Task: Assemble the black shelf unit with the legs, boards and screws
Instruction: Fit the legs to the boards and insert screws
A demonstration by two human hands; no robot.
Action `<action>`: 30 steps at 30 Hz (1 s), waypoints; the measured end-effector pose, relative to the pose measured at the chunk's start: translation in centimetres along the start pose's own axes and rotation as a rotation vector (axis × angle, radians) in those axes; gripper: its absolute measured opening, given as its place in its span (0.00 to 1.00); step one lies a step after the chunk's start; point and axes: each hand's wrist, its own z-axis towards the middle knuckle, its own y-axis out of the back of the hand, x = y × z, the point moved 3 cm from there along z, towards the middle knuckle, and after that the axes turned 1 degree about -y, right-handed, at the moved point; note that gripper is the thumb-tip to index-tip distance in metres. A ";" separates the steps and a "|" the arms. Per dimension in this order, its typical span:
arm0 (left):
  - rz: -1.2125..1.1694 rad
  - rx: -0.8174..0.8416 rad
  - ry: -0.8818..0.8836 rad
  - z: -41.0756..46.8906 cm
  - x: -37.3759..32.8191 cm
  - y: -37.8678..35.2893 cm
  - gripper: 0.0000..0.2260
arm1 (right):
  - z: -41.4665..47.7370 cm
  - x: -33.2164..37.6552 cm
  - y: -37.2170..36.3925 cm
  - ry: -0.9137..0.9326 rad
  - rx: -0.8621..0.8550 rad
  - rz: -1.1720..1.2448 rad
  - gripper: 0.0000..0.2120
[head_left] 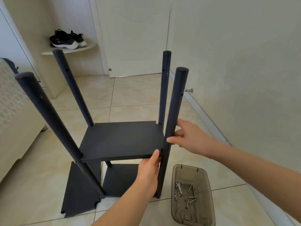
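Nearest to us, a translucent smoky-brown plastic tray (175, 180) sits on the glossy beige tiled floor (40, 185), holding a jumble of silvery metal screws (189, 199) that we cannot count. Just left of it, two flat matte black boards lie low: a notched board (78, 190) on the tiles and a lower board (120, 180), which we cannot tell is fixed or loose. Our left hand (149, 173) grips the front edge of the one raised board (120, 139), thumb on top, right beside the near-right leg (175, 103). Our right hand (190, 137) wraps that same leg just above the board, thumb in front, fingers behind. The shelf unit has four round, matte black legs with small drilled holes: this one, the near-left leg (48, 115), the far-left leg (71, 85) and the far-right leg (164, 88), all rising past the board. Beyond, two black shoes (66, 39) with white soles rest on a curved pale corner shelf (88, 47) beside a white door (135, 38).
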 end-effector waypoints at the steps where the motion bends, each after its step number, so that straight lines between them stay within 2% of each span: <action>1: 0.006 0.008 -0.002 0.0 -0.1 0.2 0.03 | 0.0 0.1 0.0 0.009 0.010 0.008 0.25; 17: 0.008 0.089 -0.014 0.3 -0.1 2.5 0.08 | 0.4 1.0 -0.9 0.062 0.079 -0.062 0.28; 26: 0.019 0.174 -0.016 0.0 0.4 2.8 0.22 | -0.4 0.1 -1.0 0.071 0.058 -0.063 0.28; 30: 0.011 0.155 -0.019 0.0 0.5 2.9 0.20 | -0.6 -0.1 -1.0 0.083 0.050 -0.075 0.29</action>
